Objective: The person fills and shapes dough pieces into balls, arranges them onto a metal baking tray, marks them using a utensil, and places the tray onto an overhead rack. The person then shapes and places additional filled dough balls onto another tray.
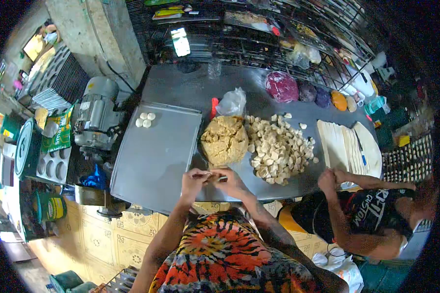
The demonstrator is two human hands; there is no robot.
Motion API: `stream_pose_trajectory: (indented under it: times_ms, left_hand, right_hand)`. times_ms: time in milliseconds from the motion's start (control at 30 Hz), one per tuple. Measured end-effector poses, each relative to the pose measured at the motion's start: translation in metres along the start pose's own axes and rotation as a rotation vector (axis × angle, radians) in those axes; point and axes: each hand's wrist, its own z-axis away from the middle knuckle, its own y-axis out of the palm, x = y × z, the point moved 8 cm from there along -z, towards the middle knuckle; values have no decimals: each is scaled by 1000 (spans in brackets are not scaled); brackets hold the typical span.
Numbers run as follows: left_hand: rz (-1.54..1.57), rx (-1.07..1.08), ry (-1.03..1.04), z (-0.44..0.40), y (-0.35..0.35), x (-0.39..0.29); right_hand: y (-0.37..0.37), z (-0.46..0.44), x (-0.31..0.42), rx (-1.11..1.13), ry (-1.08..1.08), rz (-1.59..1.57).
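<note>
My left hand (195, 181) and my right hand (229, 182) meet at the table's front edge, fingers closed in a pinch. Between the fingertips shows a small pale piece of dough (208, 176), mostly hidden. Just beyond my hands sits a big, crumbly tan lump of filling or dough (224, 141). A heap of small cut dough pieces (281, 154) spreads to its right. On the left lies a grey metal tray (156, 156) with several white dough balls (145, 119) grouped near its far left corner.
A co-worker's hands (331, 178) are at the right, by long pale dough strips (340, 146) and a blue-handled knife (361, 149). Behind the lump lie a plastic bag (232, 102) and coloured lumps, including a purple one (281, 87). A motorised machine (99, 117) stands left.
</note>
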Motion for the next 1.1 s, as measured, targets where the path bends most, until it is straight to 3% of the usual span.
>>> stream_pose_trajectory:
  times_ms: [67, 200, 233, 367, 400, 433, 467, 500, 567, 600, 667, 733, 767, 800, 833, 867, 1033, 1100]
  left_hand:
    - [171, -16, -115, 5, 12, 11]
    - [-190, 169, 254, 22, 58, -31]
    - [-195, 161, 251, 23, 63, -28]
    - [-687, 148, 548, 34, 92, -35]
    - [-688, 143, 540, 35, 97, -35]
    - [-673, 114, 456, 34, 99, -30]
    - [-655, 80, 373, 32, 99, -29]
    - [-637, 43, 290, 30, 97, -28]
    - [-620, -6, 196, 33, 94, -36]
    - [-571, -59, 208, 36, 95, -46]
    - [-468, -157, 233, 40, 98, -71]
    - [-412, -209, 247, 29, 84, -78]
    - [-271, -255, 216, 19, 64, -74]
    - [-129, -300, 182, 10, 43, -66]
    - [11, -341, 144, 5, 22, -58]
    - [151, -379, 106, 2, 5, -49]
    - [78, -307, -88, -8, -39, -44]
    - [107, -310, -63, -20, -67, -47]
  right_hand:
    - [-14, 3, -2, 43, -2, -60]
    - [-43, 4, -55, 77, 55, -15]
    - [-47, 6, -54, 84, 54, -22]
    - [-53, 17, -38, 249, -50, 187]
    - [-54, 15, -36, 199, -133, 166]
    - [-52, 17, -45, 245, -80, 158]
    - [-62, 14, -10, 186, -178, 47]
    - [-47, 12, -37, 225, -83, 92]
    - [-40, 9, -16, 298, -238, 228]
    - [-49, 13, 3, 198, -301, 23]
    - [-31, 4, -15, 255, -272, 143]
    - [-25, -14, -64, 266, 34, 269]
    - [-25, -23, -60, 122, -127, 110]
    - [-13, -29, -89, 67, 110, -424]
    - [-27, -41, -26, 119, -135, -41]
    - [-29, -49, -2, 131, 48, -128]
    - [40, -85, -21, 187, 135, -211]
    - [74, -107, -34, 215, 157, -223]
